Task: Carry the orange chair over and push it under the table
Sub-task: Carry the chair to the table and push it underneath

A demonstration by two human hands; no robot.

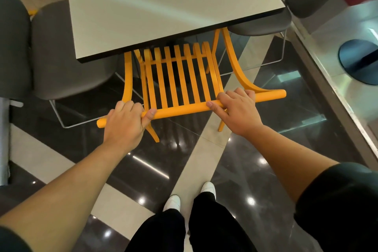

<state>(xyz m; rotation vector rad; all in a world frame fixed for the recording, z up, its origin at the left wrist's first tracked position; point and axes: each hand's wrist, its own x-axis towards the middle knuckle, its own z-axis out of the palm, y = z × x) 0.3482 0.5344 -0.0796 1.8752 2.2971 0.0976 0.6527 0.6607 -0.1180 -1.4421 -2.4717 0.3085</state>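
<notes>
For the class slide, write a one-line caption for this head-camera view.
Both hands, left hand and right hand, grip the orange chair by its top rail, its seat partly under the white table.

No text, label, brand, number or sign can be read anywhere in the head view.
</notes>
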